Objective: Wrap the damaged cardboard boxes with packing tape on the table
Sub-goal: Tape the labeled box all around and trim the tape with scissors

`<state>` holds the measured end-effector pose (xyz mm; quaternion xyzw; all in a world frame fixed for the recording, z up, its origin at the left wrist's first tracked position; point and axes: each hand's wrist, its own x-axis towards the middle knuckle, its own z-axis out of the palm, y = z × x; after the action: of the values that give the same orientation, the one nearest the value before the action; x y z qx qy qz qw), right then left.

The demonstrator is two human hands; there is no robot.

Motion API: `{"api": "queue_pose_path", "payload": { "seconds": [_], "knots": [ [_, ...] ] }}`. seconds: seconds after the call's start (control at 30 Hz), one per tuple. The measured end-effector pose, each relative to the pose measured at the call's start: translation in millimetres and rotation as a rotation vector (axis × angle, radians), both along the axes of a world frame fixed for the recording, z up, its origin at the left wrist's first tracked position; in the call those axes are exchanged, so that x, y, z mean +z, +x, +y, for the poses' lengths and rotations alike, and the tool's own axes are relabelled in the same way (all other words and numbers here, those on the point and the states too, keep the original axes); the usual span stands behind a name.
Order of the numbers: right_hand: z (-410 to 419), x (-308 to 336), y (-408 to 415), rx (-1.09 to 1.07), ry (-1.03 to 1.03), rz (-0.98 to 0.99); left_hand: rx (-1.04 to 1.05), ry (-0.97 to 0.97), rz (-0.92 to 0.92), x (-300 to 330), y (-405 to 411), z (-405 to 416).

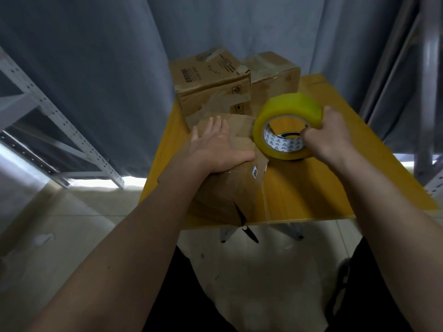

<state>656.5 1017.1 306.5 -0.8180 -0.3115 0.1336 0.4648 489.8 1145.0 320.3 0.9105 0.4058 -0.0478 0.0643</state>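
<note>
Dim, soft-focus wide-angle view, edges bowed; daylight glares beneath the curtains [96, 68].

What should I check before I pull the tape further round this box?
1. Box held down: ok. The left hand lies flat on the box.
2. Grip on the roll: ok. The right hand grips the tape roll, fingers through its core.
3. Strip attached to the box: ok. A clear strip runs from the roll down the box's side.
4. Strip free of wrinkles: cannot tell, too transparent.
5. Room to the right: ok. The bare table lies beside the box.
6. Scissors within reach: ok, at the table's near edge, partly under the box.
</note>
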Motion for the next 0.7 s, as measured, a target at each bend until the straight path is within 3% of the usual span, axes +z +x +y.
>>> {"api": "queue_pose_path", "payload": {
  "seconds": [0.3,0.47,0.63,0.7],
  "knots": [
    [-3.9,-1.3,-2.6,-0.036,-0.065,-0.037,-0.136,0.006,-0.141,-7.8,4.9,-23.1],
    [-4.6,-1.0,-2.5,-0.042,-0.082,-0.048,-0.237,0.014,-0.332,-11.7,1.0,-34.1],
    [-5.4,-3.1,-3.4,-0.045,-0.078,-0.029,-0.157,0.087,-0.237,-15.5,7.2,-38.6],
    [-5.6,-3.8,-3.6,-0.048,-0.075,-0.027,-0.177,0.139,-0.29,-15.9,10.2,-38.9]
  ]
}}
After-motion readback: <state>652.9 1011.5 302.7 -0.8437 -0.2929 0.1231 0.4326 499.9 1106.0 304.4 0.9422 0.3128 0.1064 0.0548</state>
